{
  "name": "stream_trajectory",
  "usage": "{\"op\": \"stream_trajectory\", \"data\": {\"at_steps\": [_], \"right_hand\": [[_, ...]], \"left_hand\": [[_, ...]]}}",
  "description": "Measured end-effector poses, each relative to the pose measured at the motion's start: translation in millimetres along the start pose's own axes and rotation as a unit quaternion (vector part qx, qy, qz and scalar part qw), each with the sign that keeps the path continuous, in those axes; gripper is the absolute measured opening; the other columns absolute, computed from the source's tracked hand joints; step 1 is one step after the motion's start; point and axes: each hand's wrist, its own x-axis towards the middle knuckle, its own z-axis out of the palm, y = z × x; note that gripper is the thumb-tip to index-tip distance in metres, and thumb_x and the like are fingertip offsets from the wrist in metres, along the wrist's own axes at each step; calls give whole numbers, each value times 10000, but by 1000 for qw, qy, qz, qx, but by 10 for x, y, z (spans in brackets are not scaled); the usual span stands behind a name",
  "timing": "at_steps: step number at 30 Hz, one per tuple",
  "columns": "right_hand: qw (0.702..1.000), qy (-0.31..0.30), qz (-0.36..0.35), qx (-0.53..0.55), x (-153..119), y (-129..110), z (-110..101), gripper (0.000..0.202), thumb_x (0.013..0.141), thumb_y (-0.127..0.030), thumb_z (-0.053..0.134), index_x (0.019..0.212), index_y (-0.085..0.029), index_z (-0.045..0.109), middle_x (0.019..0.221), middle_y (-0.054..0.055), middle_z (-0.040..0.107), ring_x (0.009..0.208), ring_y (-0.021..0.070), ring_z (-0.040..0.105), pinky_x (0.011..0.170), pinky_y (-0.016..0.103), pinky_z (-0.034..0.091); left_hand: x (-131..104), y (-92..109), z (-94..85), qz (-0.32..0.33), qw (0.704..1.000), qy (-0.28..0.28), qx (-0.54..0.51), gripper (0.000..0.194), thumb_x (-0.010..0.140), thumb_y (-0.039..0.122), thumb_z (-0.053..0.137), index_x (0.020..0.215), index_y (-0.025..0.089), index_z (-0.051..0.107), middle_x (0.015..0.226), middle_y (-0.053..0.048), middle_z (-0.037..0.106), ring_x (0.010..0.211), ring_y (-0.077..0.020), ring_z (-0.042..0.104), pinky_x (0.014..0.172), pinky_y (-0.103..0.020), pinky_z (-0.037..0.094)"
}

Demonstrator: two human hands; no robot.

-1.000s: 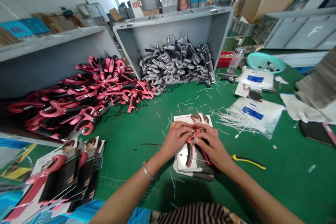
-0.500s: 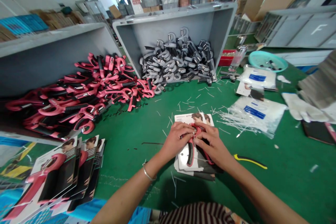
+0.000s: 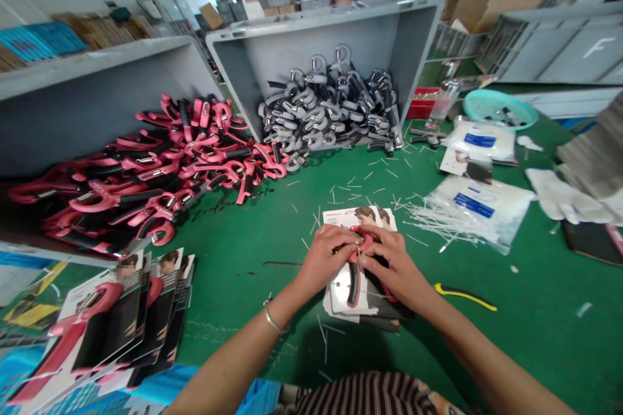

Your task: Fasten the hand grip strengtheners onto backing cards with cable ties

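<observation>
A red hand grip strengthener (image 3: pixel 354 284) with black handle pads lies on a printed cardboard card (image 3: pixel 335 215), on top of a small stack of such cards. My left hand (image 3: pixel 327 258) is closed at the curved top of the strengthener from the left, thumb and fingers bent inward. From the right, my right hand (image 3: pixel 392 266) closes on the same top part, its thumb almost touching the left fingertips. A small pale bit shows between the fingertips, too small to name. A white cable tie crosses the lower handles. Part of the strengthener is hidden under my right hand.
Red strengtheners (image 3: pixel 156 172) spill from a grey crate on the left; grey ones (image 3: pixel 316 110) fill another crate. Carded strengtheners (image 3: pixel 109 324) stand at lower left. Loose cable ties (image 3: pixel 438 224), a plastic bag (image 3: pixel 506 207), yellow-black cutter handles (image 3: pixel 464 296) and a turquoise dish (image 3: pixel 523 104) lie right.
Both hands stay closed at the top of the strengthener with hardly any movement. The camera view has shifted very slightly.
</observation>
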Motion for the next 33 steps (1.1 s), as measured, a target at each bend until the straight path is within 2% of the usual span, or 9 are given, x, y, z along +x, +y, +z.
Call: {"op": "stream_trajectory", "data": {"at_steps": [6,10,15,23,25,28,30,33], "right_hand": [[1000,22,7,19,-2,-13,8,195,939,-357,570,837,-250,697,1408,25,534,1346,264,401,1106,491,273],[1000,4,-6,19,-3,-23,-1,181,943,-358,571,870,-256,702,1406,30,536,1340,259,412,1106,480,282],[1000,-6,-10,12,4,-34,-27,206,946,-356,571,819,-249,693,1408,20,535,1332,253,424,1102,465,286],[999,17,-1,32,17,21,21,146,929,-317,599,826,-252,680,1380,15,567,1301,251,437,1076,472,276],[999,34,-1,41,24,39,43,146,927,-312,600,814,-250,669,1339,18,597,1271,250,464,1063,473,282],[998,52,-1,39,36,52,73,154,932,-313,594,807,-248,655,1291,23,622,1235,249,488,1042,470,295],[998,56,-6,33,44,53,89,120,942,-300,580,861,-256,657,1283,26,622,1228,244,492,1035,464,303],[997,76,-21,25,49,48,108,108,960,-263,545,1014,-269,638,1278,33,622,1232,232,493,1037,452,309]], "left_hand": [[-40,-7,8,40,998,-8,44,147,907,228,622,980,261,746,1004,-39,736,1009,-213,604,951,-406,391],[-24,13,-6,21,1000,-8,17,144,906,214,621,957,257,748,966,-30,743,971,-205,624,948,-405,399],[-14,-9,3,7,1000,-1,14,141,896,219,633,950,266,754,957,-32,743,969,-212,621,941,-407,410],[-56,21,-16,66,995,-25,74,167,927,231,591,1008,244,736,1000,-47,730,1007,-219,586,933,-405,385],[-49,55,-48,59,996,-36,55,161,933,235,581,997,230,729,1003,-47,729,1006,-213,591,936,-395,386],[-4,122,-100,17,999,-40,4,141,933,252,589,880,212,713,873,-16,726,917,-181,617,910,-357,405],[34,192,-124,-5,999,-22,25,153,922,247,604,802,207,691,819,0,710,887,-174,614,894,-350,400],[46,341,-114,-8,994,53,100,143,916,207,592,792,202,664,861,-5,697,917,-183,591,897,-368,378]]}}
